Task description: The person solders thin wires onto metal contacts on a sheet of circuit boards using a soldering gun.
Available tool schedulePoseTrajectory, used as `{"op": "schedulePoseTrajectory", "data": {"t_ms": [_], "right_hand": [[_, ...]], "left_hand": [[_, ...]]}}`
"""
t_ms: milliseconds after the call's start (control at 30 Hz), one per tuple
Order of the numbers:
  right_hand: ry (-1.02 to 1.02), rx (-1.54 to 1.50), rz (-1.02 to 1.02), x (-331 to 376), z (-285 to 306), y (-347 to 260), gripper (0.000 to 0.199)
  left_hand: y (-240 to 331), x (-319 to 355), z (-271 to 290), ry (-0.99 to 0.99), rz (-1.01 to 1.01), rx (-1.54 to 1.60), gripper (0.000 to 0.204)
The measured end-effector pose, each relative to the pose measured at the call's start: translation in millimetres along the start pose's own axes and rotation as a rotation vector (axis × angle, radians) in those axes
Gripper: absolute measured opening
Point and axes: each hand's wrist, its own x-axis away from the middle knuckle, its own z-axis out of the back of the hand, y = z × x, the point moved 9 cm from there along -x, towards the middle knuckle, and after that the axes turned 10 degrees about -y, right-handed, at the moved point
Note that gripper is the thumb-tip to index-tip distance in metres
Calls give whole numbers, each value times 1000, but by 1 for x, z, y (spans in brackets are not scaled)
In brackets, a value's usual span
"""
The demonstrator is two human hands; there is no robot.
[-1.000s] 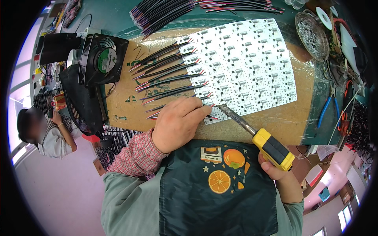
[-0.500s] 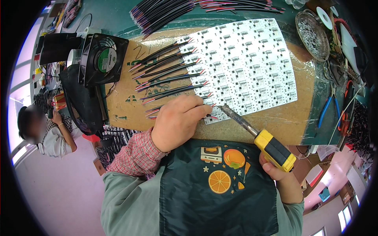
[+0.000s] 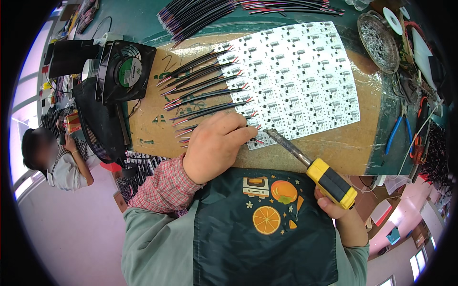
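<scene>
At six o'clock of the white circuit panel [image 3: 296, 78], the left hand [image 3: 217, 145] is pinning a wire [image 3: 255, 140] flat, fingers closed on it, while the right hand [image 3: 336, 205], its grip wrapping the yellow soldering iron [image 3: 310, 164], is angling the tip to the joint.

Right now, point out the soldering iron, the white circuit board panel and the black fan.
soldering iron [image 3: 330, 180], head view, on its yellow handle
white circuit board panel [image 3: 298, 78], head view, on its middle
black fan [image 3: 125, 73], head view, on its hub

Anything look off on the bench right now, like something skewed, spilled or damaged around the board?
Nothing stands out. The white circuit board panel lies flat on the brown work board, black wires fan neatly off its left edge, the left hand rests at the lowest wires, and the right hand holds the soldering iron there.
</scene>
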Motion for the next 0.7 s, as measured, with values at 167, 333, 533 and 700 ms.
{"op": "schedulePoseTrajectory", "data": {"t_ms": [167, 333, 533, 700], "right_hand": [[17, -4, -18, -2, 1, -3, 39], [11, -49, -63, 1, -2, 1, 30], [24, -64, -110, 0, -2, 0, 17], [26, -47, -127, 2, -3, 1, 17]], "left_hand": [[2, 1, -1, 5, -4, -36, 26], [3, 2, -3, -9, -9, -63, 29], [5, 0, -1, -46, 51, 17, 26], [10, 6, 7, 14, -10, 18, 30]]}}
